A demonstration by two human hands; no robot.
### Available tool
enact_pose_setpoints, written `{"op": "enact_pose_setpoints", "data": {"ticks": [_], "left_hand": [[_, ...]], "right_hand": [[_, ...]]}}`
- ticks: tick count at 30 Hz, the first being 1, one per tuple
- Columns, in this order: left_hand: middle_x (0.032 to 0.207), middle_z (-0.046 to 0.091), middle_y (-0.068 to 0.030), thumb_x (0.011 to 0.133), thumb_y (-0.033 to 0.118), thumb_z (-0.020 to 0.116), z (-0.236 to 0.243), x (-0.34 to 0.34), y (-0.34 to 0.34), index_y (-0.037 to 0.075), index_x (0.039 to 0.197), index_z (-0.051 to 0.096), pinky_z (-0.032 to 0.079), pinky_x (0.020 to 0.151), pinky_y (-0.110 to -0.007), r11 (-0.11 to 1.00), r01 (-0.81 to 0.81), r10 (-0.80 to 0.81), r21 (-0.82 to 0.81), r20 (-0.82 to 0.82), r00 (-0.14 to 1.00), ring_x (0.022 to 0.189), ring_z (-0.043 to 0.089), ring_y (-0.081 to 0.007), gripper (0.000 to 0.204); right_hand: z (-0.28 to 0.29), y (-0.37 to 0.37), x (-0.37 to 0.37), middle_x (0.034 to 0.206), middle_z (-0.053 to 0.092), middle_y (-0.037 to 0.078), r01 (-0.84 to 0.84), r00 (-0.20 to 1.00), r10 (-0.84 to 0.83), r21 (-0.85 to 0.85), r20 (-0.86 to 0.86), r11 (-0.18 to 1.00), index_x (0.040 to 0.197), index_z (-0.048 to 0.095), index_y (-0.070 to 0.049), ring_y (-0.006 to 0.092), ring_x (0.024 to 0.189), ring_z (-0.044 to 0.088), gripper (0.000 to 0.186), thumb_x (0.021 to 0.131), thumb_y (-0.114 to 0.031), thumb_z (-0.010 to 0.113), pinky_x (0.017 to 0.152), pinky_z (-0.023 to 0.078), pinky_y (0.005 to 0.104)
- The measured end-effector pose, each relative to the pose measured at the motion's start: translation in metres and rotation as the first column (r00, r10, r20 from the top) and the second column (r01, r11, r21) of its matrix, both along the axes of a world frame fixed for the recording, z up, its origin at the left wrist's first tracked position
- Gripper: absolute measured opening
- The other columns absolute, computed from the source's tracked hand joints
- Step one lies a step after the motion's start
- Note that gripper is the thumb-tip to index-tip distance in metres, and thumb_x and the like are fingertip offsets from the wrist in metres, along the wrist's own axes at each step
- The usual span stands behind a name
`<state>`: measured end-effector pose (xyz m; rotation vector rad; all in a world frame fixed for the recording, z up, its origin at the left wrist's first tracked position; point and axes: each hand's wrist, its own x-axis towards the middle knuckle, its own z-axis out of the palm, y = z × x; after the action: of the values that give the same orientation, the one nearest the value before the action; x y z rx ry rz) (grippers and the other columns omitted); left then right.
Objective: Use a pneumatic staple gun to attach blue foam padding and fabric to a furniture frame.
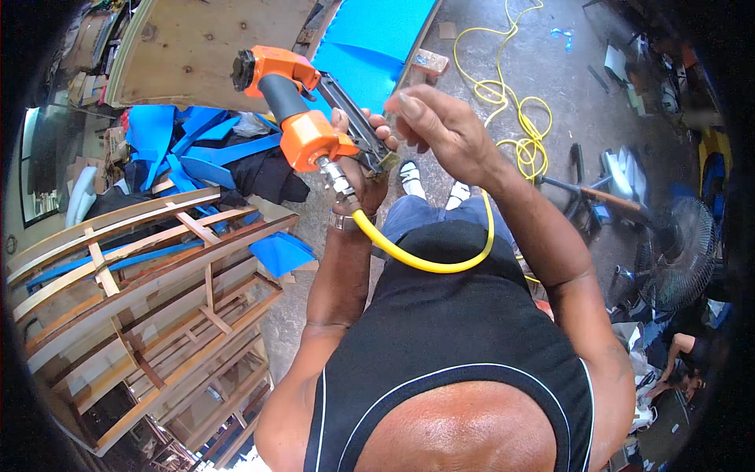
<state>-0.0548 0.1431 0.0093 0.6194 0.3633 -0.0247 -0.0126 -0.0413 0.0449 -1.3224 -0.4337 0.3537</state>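
Observation:
My left hand (pixel 360 189) grips an orange-and-black pneumatic nail gun (pixel 307 140), held up with its long magazine (pixel 352 118) angled down to the right. A yellow air hose (pixel 429 263) runs from the metal fitting at its base and loops over my front. My right hand (pixel 444 138) is beside the magazine, thumb and fingers curled together; whatever they may hold is hidden.
Plywood (pixel 197 47) and a blue-covered panel (pixel 370 31) lie ahead. Blue offcuts (pixel 153 138) and wooden frames (pixel 118 307) fill the left. Hose coils (pixel 527 157) lie on the floor (pixel 574 94). A fan (pixel 680 259) stands right, near another person's arm (pixel 676 358).

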Motion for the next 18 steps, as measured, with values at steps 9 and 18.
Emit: {"op": "enact_pose_setpoints", "data": {"ticks": [9,18], "left_hand": [[0.103,0.069,-0.0105,0.1,0.026,0.067,-0.097,-0.003,0.003,0.003,0.121,0.06,0.058,0.082,-0.035,0.953,-0.201,0.187,0.226,0.082,0.979,0.09,0.069,-0.0178,0.032],[0.106,0.068,-0.0196,0.093,0.021,0.075,-0.092,-0.005,0.012,-0.007,0.138,0.048,0.055,0.081,-0.042,0.13,-0.099,0.133,0.987,0.082,0.988,0.091,0.069,-0.0294,0.06]], "right_hand": [[-0.019,0.025,0.023,0.133,0.062,0.015,-0.195,0.978,0.209,-0.274,0.022,0.942,0.152,0.042,0.004,0.0227,0.122,0.059,0.062,0.109,-0.04,0.053,0.108,0.045,0.0374],[-0.105,0.038,0.029,0.086,0.069,0.005,-0.04,0.926,0.016,-0.057,-0.376,0.998,0.105,0.065,-0.004,0.0134,0.076,0.066,0.029,0.098,-0.031,0.073,0.071,0.054,0.0306]]}}
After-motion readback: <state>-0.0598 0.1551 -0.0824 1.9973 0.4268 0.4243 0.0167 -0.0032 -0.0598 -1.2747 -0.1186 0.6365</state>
